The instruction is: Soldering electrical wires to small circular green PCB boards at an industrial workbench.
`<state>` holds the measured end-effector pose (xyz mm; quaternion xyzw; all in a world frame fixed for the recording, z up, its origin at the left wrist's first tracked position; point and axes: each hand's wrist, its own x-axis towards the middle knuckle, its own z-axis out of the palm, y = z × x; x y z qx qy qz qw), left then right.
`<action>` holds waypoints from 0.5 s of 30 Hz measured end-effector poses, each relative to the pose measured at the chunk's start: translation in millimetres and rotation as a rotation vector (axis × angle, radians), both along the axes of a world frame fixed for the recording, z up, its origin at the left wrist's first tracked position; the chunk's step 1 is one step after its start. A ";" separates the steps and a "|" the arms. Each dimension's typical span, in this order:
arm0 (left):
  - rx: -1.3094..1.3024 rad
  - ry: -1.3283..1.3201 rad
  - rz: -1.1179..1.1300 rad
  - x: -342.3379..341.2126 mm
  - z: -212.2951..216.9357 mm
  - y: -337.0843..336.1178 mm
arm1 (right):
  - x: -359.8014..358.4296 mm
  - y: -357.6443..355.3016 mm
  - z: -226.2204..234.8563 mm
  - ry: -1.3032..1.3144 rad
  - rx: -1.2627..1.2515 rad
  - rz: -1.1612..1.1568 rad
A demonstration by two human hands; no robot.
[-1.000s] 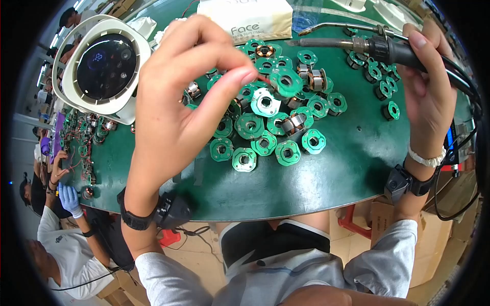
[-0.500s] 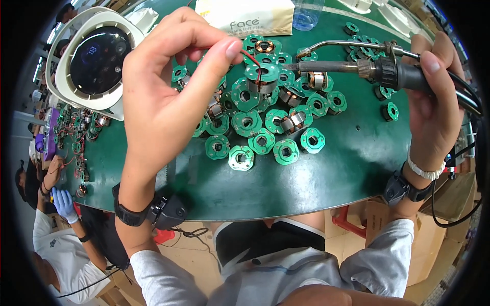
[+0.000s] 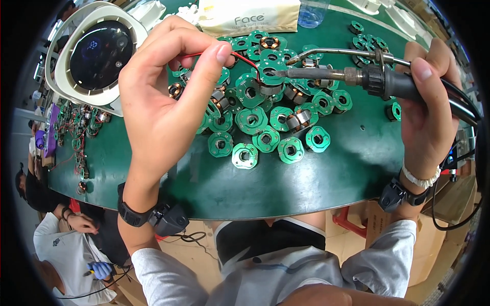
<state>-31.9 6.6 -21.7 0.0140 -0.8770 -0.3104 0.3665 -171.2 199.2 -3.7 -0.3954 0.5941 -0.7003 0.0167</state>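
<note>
Our left hand pinches wires | our right hand grips iron at board, upper centre | joint finished: can't tell | mid-frame boards look unwired

The iron pairs a dull, browned metal shaft with a matt black plastic handle; the wire wears smooth red plastic, and the boards look glossy over bare metal cores and copper windings. The table is smooth and shiny, the casing satin cream plastic round a glossy black face, the sleeves matt cloth, the carton matt cardboard.
</note>
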 end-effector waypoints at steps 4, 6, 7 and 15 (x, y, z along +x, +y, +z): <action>-0.003 0.018 -0.002 -1.0 -4.2 -4.6 | -1.7 -3.7 -0.4 0.034 0.044 -0.094; 0.007 0.024 0.002 -2.5 -3.0 -2.1 | -4.6 -2.8 3.3 0.022 0.047 -0.073; 0.022 0.018 0.020 -3.0 -4.5 -0.4 | -4.7 -2.1 2.3 0.014 0.046 -0.064; 0.041 0.067 0.016 -7.1 -7.4 5.5 | -2.2 6.6 -0.4 -0.053 0.048 0.023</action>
